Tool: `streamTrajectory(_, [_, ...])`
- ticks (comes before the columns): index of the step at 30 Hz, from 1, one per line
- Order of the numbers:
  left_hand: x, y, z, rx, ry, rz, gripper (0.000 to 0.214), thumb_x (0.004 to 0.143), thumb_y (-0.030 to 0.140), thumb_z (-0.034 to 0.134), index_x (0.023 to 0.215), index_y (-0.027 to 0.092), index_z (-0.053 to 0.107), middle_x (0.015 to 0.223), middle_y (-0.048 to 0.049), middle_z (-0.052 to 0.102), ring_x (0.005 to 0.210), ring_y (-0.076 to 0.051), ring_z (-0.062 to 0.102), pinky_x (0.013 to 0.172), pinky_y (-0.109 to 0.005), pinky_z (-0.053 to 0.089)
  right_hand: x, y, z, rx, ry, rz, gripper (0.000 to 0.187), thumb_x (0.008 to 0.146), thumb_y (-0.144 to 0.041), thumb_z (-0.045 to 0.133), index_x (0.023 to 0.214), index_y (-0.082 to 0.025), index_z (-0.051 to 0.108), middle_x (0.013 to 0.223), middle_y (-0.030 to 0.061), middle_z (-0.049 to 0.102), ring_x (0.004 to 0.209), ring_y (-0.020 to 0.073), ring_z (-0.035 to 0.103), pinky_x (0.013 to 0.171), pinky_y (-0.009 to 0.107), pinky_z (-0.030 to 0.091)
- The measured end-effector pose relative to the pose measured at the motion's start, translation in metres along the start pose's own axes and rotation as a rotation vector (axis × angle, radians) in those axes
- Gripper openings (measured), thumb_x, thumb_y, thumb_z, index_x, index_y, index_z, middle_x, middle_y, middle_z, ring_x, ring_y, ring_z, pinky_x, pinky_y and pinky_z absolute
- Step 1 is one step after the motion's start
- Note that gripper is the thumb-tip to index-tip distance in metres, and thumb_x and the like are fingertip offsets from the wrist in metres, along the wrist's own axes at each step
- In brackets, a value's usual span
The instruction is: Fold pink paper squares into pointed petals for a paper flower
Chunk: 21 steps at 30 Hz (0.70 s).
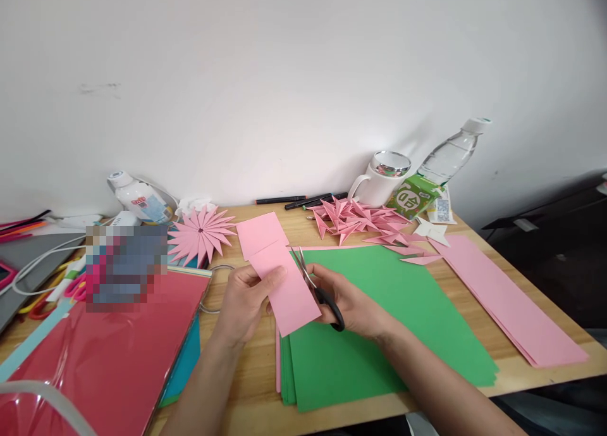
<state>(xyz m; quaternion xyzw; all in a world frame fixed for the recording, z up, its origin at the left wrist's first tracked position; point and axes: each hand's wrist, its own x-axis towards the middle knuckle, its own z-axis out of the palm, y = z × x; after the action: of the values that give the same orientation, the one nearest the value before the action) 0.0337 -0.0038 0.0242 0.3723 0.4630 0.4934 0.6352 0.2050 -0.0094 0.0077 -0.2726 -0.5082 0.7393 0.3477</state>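
My left hand (244, 300) grips a pink paper strip (294, 303), its thumb pressed flat on top. In my right hand (348, 300) is a pair of scissors (327, 300) with black handles. The metal blades point up and away, apart at the tips, close along the strip's right edge; whether they touch the paper I cannot tell. Just beyond the strip lies a pink paper square (260, 232) on the table. Below my right hand is a stack of green paper (370, 360), with pink sheets showing under its edge.
A folded pink star (202, 230) lies back left, near a red paper pack (114, 347). Pointed pink pieces (351, 218) are heaped before a white mug (379, 176), green box (412, 195) and water bottle (453, 151). Long pink strips (512, 303) lie right, near the table edge.
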Motion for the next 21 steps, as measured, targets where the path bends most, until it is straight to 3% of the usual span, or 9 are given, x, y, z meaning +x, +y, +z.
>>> streamTrajectory(9, [0.0, -0.004, 0.001, 0.044, 0.014, -0.027, 0.031, 0.057, 0.037, 0.08, 0.056, 0.011, 0.062, 0.05, 0.0006, 0.054, 0.044, -0.007, 0.044, 0.039, -0.018, 0.034, 0.0, 0.006, 0.001, 0.007, 0.026, 0.026, 0.054, 0.054, -0.024, 0.083, 0.089, -0.02, 0.043, 0.078, -0.0031, 0.052, 0.071, 0.0105, 0.048, 0.062, 0.021, 0.038])
streamTrajectory(21, [0.002, -0.006, 0.001, 0.007, 0.021, -0.045, 0.029, 0.056, 0.036, 0.08, 0.06, 0.011, 0.066, 0.048, 0.0015, 0.053, 0.043, -0.006, 0.044, 0.04, -0.017, 0.035, 0.001, 0.012, 0.001, -0.027, 0.052, 0.015, 0.051, 0.056, -0.02, 0.082, 0.089, -0.02, 0.043, 0.074, -0.0035, 0.052, 0.071, 0.0113, 0.048, 0.066, 0.023, 0.039])
